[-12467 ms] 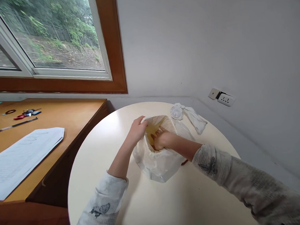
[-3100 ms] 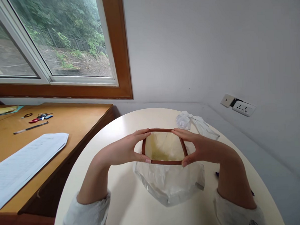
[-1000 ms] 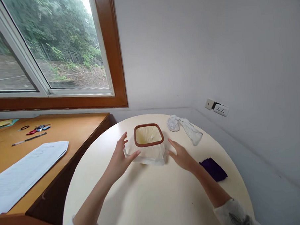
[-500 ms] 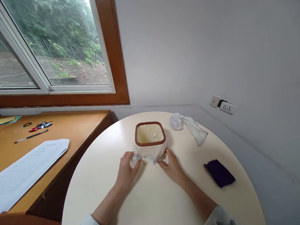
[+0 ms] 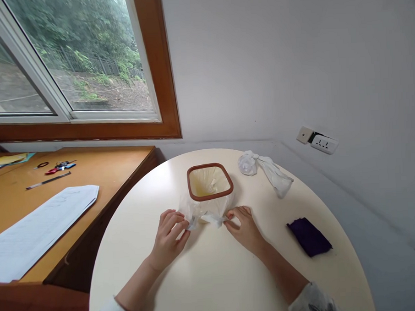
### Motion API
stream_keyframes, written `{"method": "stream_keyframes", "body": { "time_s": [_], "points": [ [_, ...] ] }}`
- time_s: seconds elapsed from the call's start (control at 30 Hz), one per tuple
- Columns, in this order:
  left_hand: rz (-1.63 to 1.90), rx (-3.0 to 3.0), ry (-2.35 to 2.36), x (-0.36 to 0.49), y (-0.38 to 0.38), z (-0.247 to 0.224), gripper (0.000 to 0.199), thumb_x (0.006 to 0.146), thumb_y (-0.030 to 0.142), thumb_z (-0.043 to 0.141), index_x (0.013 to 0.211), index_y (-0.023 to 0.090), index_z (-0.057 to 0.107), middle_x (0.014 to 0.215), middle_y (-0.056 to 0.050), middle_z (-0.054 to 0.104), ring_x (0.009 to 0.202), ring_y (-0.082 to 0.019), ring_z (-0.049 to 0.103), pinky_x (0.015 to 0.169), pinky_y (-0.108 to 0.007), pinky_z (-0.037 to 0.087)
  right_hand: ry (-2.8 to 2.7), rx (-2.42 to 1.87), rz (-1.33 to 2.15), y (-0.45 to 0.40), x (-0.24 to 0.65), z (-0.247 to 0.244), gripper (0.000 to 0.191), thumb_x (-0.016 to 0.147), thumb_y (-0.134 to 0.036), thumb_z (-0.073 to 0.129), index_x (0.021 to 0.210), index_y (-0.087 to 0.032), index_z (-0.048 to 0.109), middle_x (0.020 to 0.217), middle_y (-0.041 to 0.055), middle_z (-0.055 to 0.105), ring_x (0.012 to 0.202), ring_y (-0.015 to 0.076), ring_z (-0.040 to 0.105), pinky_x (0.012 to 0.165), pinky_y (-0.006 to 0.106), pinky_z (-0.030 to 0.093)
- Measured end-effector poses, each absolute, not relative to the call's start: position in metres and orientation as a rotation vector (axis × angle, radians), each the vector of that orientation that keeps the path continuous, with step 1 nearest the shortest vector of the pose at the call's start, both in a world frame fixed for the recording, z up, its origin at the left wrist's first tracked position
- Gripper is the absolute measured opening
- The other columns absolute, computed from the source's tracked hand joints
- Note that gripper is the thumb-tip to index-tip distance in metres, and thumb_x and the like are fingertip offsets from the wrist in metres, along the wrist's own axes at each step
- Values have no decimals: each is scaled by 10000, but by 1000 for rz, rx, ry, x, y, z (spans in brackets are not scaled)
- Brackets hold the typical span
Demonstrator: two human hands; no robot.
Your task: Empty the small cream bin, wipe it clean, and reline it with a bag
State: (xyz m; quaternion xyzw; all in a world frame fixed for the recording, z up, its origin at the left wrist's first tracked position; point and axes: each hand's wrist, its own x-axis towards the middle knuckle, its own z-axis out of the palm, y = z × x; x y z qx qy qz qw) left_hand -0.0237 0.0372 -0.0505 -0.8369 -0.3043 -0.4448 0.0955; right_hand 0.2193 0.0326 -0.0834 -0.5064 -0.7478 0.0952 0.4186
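Observation:
A small trash bin with a brown square rim (image 5: 212,197) stands on the round table, lined with a thin white plastic bag (image 5: 212,218) whose edge hangs over the outside. On the bin's near left side, my left hand (image 5: 170,234) pinches a corner of the bag's overhanging edge between thumb and fingers. My right hand (image 5: 244,227) pinches the same edge on the near right. Between the two hands the bag's edge is bunched and crumpled. The bin's outer wall is mostly hidden behind the bag.
Behind the bin to the right lies a knotted white plastic bag (image 5: 263,164). A folded dark purple cloth (image 5: 309,237) rests on the table's right side. At left, a wooden desk (image 5: 125,166) carries papers (image 5: 55,226), a pen (image 5: 48,180) and keys (image 5: 61,167). A wall socket (image 5: 324,143) is at right.
My hands have moved slightly apart, drawing the bag's edge outward at both sides. The bin's rim looks a little more tilted. The whole view has shifted slightly.

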Motion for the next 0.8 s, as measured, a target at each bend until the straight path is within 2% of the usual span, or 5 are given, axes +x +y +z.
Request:
{"method": "stream_keyframes", "body": {
  "time_s": [0.27, 0.4, 0.53, 0.7, 0.8],
  "points": [
    [-1248, -2442, -762, -45, 45, -63, 375, 733, -51, 499, 990, 221, 527, 649, 10, 400, 608, -124, 387, 527, -255, 374, -1957, -1117, -66, 32, 228, -89, 217, 704, 21, 407, 669, -193, 424, 624, -24, 481, 609, 122, 422, 693, 284, 332],
    [-1151, -2436, -703, -60, 47, -68, 435, 754, -21, 505, 1110, 230, 505, 674, -1, 443, 588, -121, 374, 511, -250, 355, -1964, -1129, -210, 31, 244, -90, 257, 696, 55, 360, 650, -192, 408, 601, -22, 433, 586, 124, 380, 659, 274, 322],
    [-962, -2535, -730, -66, 46, -74, 460, 795, 15, 456, 1201, 229, 479, 749, -28, 485, 624, -128, 427, 559, -268, 407, -2030, -1172, -288, 29, 251, -92, 260, 692, 58, 358, 640, -189, 420, 586, -20, 425, 575, 125, 376, 649, 278, 318],
    [-757, -2810, -925, -61, 40, -72, 319, 834, 109, 436, 1117, 220, 534, 899, -75, 538, 706, -137, 529, 607, -268, 462, -2187, -1260, -9, 20, 250, -85, 266, 648, 37, 381, 730, -194, 484, 714, 0, 518, 696, 148, 470, 751, 330, 348],
    [-865, -2892, -1213, -59, 32, -67, 221, 836, 130, 416, 977, 205, 568, 1002, -87, 535, 734, -131, 567, 600, -249, 482, -2038, -1253, 249, 12, 250, -78, 343, 599, 12, 391, 838, -212, 491, 848, 21, 545, 833, 183, 502, 812, 363, 377]
  ]
}}
